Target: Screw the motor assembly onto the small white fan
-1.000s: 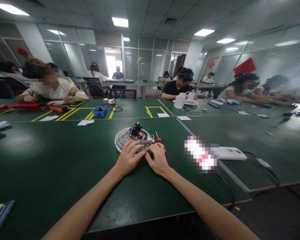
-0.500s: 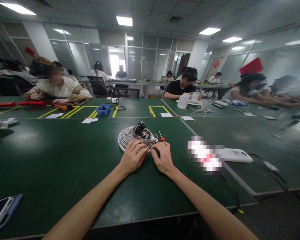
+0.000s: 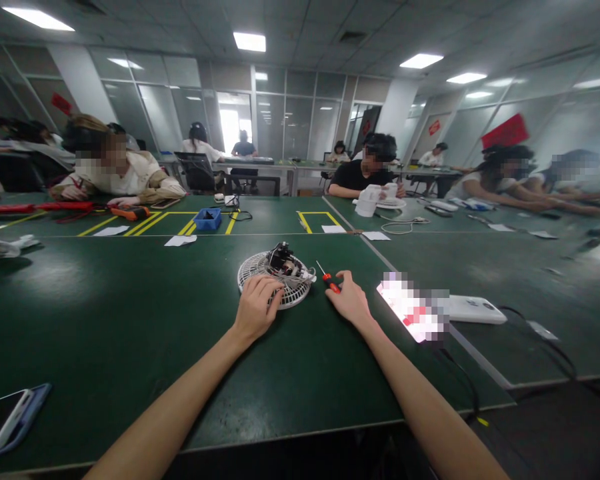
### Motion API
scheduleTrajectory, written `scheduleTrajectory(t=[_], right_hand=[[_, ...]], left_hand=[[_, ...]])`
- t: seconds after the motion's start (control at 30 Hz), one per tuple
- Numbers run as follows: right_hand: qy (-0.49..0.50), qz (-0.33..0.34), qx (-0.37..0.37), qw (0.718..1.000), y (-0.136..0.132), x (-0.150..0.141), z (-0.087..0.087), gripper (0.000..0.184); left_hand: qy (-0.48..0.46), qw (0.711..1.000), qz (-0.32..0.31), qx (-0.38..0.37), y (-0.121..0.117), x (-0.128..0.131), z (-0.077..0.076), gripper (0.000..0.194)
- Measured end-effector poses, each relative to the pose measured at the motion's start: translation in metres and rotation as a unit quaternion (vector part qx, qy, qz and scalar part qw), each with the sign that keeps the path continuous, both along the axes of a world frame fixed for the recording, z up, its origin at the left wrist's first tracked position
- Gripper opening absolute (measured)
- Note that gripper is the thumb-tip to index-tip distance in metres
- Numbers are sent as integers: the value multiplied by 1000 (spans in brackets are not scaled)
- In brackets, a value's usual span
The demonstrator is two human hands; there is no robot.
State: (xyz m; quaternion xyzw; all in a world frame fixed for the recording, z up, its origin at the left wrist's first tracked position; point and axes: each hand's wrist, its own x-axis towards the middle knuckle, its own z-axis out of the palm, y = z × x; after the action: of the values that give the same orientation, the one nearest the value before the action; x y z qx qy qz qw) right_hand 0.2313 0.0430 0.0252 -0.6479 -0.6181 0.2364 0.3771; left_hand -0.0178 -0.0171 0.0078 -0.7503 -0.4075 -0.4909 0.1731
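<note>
A round white fan grille point(image 3: 296, 297) lies on the green table in front of me. On top of it sits a dark motor assembly point(image 3: 281, 257) with loose grey wires. My left hand point(image 3: 257, 303) grips the grille's near left rim, fingers curled over the ribs. Just right of the grille is a screwdriver point(image 3: 331, 284) with a red and black handle, its shaft pointing away to the left. Around that handle my right hand point(image 3: 349, 300) is spread, thumb and index finger apart on either side; whether they touch it I cannot tell.
A lit phone point(image 3: 411, 310) and a white power bank point(image 3: 475, 310) with a cable lie to the right. Another phone point(image 3: 10, 420) is at the near left. Beyond are a blue bin point(image 3: 207, 220), paper slips point(image 3: 180, 241) and several people at work, one point(image 3: 363, 173) with white fan parts.
My right hand has left the grille's near edge and moved right to the screwdriver. My left hand has shifted slightly left, still on the grille. The screwdriver lies about where it was.
</note>
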Motion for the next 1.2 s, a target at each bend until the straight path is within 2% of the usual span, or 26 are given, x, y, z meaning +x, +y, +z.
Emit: scheduleTrajectory(t=[0.1, 0.17, 0.23, 0.37, 0.53, 0.67, 0.8, 1.0, 1.2], right_hand=[[98, -10, -27, 995, 8, 9, 2, 24], [180, 8, -39, 983, 10, 12, 4, 20], [268, 46, -45, 961, 9, 14, 7, 22], [412, 141, -60, 898, 0, 11, 16, 25], [495, 240, -126, 826, -10, 8, 22, 23], [518, 283, -162, 791, -12, 6, 19, 26], [518, 313, -177, 776, -14, 4, 17, 32], [505, 338, -180, 774, -19, -3, 15, 48], [487, 321, -186, 790, -21, -7, 15, 43]], left_hand=[[-23, 1000, 7, -6, 1, -2, -1, 13], [-38, 999, 10, -11, 2, -3, -2, 13], [-50, 998, 16, -15, 3, -3, -2, 12], [-72, 997, 29, -15, 3, -4, -3, 8], [-96, 994, 42, -10, 3, -4, -2, 10], [-109, 993, 45, -17, 3, -4, -4, 13], [-108, 993, 39, -26, 3, -3, -6, 11], [-101, 994, 32, -30, 4, -4, -6, 12], [-95, 994, 23, -43, 3, -3, -5, 13]])
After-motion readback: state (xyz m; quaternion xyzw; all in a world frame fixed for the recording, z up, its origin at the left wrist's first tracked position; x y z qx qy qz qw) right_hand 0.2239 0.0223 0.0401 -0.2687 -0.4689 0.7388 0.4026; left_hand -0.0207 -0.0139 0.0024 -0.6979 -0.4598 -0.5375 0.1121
